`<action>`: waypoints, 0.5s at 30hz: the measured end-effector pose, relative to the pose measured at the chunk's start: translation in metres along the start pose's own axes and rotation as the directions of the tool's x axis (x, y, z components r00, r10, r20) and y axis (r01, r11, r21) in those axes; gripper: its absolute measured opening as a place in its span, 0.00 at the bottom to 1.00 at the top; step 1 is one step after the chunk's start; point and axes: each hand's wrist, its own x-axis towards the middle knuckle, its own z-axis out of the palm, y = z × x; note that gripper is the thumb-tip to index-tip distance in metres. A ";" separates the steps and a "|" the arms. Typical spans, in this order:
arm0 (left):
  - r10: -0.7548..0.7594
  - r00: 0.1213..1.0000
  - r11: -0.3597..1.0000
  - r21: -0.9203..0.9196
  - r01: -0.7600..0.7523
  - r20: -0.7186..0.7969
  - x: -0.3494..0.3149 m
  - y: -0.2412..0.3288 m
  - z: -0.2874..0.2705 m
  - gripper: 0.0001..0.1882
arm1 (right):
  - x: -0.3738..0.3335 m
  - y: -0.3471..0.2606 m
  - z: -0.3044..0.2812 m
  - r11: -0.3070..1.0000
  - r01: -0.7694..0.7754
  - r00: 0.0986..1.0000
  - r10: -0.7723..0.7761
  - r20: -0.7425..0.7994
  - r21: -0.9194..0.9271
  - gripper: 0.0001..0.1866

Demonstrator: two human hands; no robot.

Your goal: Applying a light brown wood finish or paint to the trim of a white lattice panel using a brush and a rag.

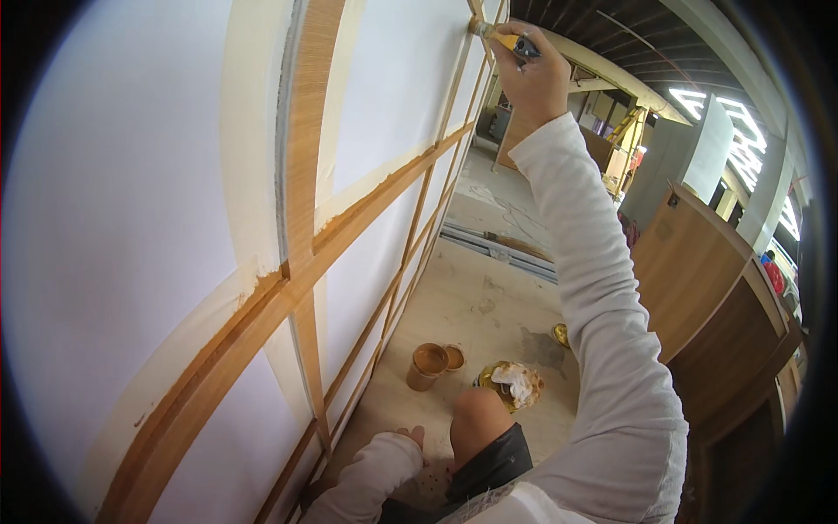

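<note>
My right hand (534, 80), raised high, is closed round a paintbrush (504, 39) with a yellow and dark handle. The brush's bristle end meets a wooden strip (476, 9) near the top of the panelled wall. My left hand (414, 435) is low beside my bent knee, mostly hidden by its white sleeve; the fingers that show look slightly apart and hold nothing visible. On the floor in front of my knee stands a tub of brown stain or paint (427, 365), with a brown-smeared lid (453, 356) next to it.
White wall panels (393, 79) are framed by wooden strips, edged with cream tape (251, 113). A yellowish tin with a crumpled white cloth (517, 384) sits by my knee. Wooden cabinets (707, 288) stand to the right, a yellow ladder (624, 144) farther back. Metal channels (502, 247) cross the floor.
</note>
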 end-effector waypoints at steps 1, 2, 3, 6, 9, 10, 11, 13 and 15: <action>0.001 1.000 1.000 -0.003 -0.001 0.006 0.001 0.000 0.000 0.27 | -0.003 -0.002 0.000 1.000 -0.002 1.000 0.002 0.001 0.002 0.10; -0.001 1.000 1.000 -0.004 0.001 0.008 0.000 -0.001 -0.002 0.27 | -0.007 -0.004 -0.002 0.996 -0.082 0.996 0.081 0.027 0.047 0.09; 0.028 1.000 1.000 -0.003 -0.028 0.011 -0.003 -0.001 -0.005 0.27 | -0.009 -0.006 -0.003 0.983 -0.162 0.986 0.158 0.055 0.089 0.09; 0.048 0.999 0.999 0.007 -0.048 0.005 0.002 -0.002 -0.001 0.26 | -0.002 -0.005 -0.007 0.955 -0.293 0.955 0.290 0.056 0.047 0.09; 0.023 1.000 1.000 0.004 -0.023 -0.016 0.002 -0.002 0.001 0.25 | 0.011 -0.019 -0.007 0.880 -0.472 0.881 0.468 0.072 0.057 0.08; 0.011 0.999 1.000 -0.004 -0.011 -0.034 0.001 -0.001 0.001 0.25 | 0.012 -0.023 -0.007 0.879 -0.473 0.880 0.469 0.073 0.057 0.08; 0.010 0.999 1.000 -0.005 -0.010 -0.032 0.003 -0.002 0.004 0.25 | 0.013 -0.026 -0.007 0.886 -0.459 0.888 0.456 0.056 0.065 0.08; 0.018 0.999 1.000 0.006 -0.018 -0.050 0.012 -0.006 0.013 0.23 | 0.008 -0.024 -0.006 0.892 -0.446 0.895 0.444 0.040 0.074 0.07; 0.031 0.997 1.000 0.003 -0.030 -0.076 0.016 -0.006 0.018 0.23 | -0.006 -0.011 -0.007 0.988 -0.152 0.987 0.152 0.059 -0.012 0.09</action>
